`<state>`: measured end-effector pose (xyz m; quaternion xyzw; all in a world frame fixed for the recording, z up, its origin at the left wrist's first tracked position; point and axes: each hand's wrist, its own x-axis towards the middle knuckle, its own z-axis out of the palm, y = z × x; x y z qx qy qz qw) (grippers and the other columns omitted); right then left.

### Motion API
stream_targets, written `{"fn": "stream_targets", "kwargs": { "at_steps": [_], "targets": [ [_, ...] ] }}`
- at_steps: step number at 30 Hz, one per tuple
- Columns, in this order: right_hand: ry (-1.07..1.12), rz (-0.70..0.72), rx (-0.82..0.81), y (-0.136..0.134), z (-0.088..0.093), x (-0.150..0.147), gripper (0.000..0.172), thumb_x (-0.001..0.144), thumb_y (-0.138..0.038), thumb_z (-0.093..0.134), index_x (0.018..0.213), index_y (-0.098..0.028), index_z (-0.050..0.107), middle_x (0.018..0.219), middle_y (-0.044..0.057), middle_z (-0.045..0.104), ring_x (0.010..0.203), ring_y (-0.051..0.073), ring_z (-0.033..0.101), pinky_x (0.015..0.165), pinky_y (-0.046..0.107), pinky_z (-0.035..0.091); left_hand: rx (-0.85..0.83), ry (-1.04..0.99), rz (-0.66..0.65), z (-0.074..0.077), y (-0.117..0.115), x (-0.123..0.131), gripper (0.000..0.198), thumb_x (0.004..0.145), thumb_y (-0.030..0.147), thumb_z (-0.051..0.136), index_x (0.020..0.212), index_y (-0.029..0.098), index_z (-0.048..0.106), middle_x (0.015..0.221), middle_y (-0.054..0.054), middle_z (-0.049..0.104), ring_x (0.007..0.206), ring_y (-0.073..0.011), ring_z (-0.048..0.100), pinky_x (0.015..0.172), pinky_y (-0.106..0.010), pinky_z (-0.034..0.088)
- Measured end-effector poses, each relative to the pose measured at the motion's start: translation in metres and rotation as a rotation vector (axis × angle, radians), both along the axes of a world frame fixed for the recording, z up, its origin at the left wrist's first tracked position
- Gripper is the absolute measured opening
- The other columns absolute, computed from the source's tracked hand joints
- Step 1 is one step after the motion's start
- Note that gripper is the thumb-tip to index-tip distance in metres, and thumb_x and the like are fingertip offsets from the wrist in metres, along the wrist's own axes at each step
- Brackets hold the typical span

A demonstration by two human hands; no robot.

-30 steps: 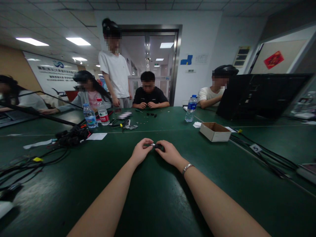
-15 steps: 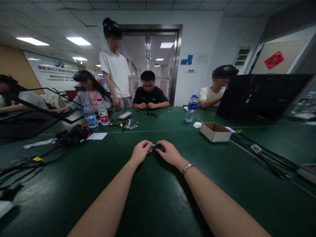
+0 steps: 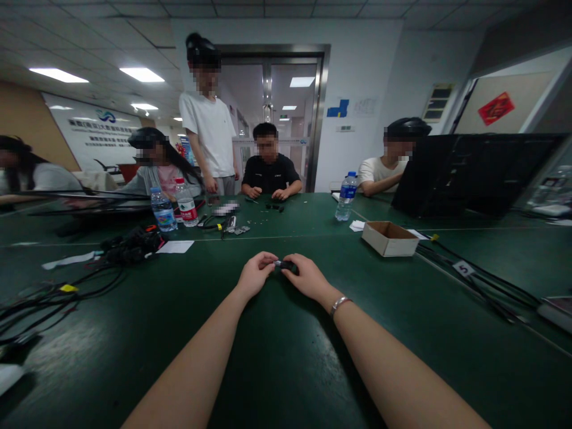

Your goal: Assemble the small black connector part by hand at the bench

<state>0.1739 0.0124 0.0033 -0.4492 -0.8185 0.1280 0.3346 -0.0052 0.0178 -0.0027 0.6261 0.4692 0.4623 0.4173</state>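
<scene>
Between my hands, just above the green table (image 3: 286, 357) or resting on it, lies a small black cylinder with a silver end (image 3: 289, 266). Its exact kind is too small to tell. My right hand (image 3: 308, 275) is closed around the black part, wearing a silver band at the wrist. The fingertips of my left hand (image 3: 257, 273) are pinched together at the silver end. My fingers hide part of the cylinder.
An open cardboard box (image 3: 390, 240) sits to the right, near black cables (image 3: 480, 280) and a water bottle (image 3: 346, 196). Leftward are two bottles, a dark tangle of gear (image 3: 134, 243) and more cables. Across the table a person (image 3: 270, 170) sits with small parts; other people are around.
My left fingers shift slightly at the silver end; my right hand stays put. At the left, a dark flat panel with a frame has tipped down. The person opposite has moved their hands apart.
</scene>
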Motion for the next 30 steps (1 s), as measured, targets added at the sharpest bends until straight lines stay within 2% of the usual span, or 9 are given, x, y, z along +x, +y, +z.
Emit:
{"fn": "stream_targets", "kwargs": {
  "at_steps": [8,13,20,30],
  "targets": [
    [-0.007,-0.005,-0.01,-0.0011,0.0018,-0.0006,0.017,0.083,-0.019,0.061,0.1,-0.018,0.062,0.094,0.005,0.061,0.085,0.017,0.056,0.078,0.029,0.043,0.007,-0.008,-0.007,-0.0026,0.0021,-0.0011,0.021,0.074,0.022,0.063,0.094,0.018,0.062,0.098,-0.007,0.065,0.083,-0.0157,0.061,0.071,-0.026,0.048],
    [-0.012,-0.005,-0.009,-0.0016,0.0028,-0.0012,0.017,0.082,-0.018,0.061,0.1,-0.017,0.062,0.095,0.005,0.061,0.085,0.017,0.056,0.077,0.029,0.043,-0.034,-0.006,0.035,-0.0039,0.0033,-0.0002,0.033,0.076,0.029,0.062,0.107,0.018,0.057,0.097,-0.008,0.065,0.077,-0.0144,0.061,0.064,-0.024,0.046],
    [0.0,0.001,0.007,-0.0002,0.0001,-0.0004,0.017,0.082,-0.017,0.062,0.099,-0.018,0.061,0.094,0.005,0.06,0.086,0.016,0.056,0.08,0.029,0.042,-0.082,0.043,0.058,-0.0087,0.0079,0.0006,0.034,0.079,0.048,0.054,0.088,0.016,0.061,0.08,-0.004,0.065,0.067,-0.0127,0.058,0.058,-0.022,0.042],
    [-0.001,0.003,0.003,-0.0009,0.0007,-0.0006,0.015,0.083,-0.018,0.061,0.098,-0.018,0.062,0.093,0.005,0.06,0.085,0.016,0.056,0.079,0.029,0.043,-0.067,0.032,0.011,-0.0037,0.0034,-0.0006,0.024,0.079,0.035,0.057,0.094,0.017,0.063,0.088,-0.005,0.066,0.073,-0.0134,0.058,0.063,-0.023,0.042]
  ]
}}
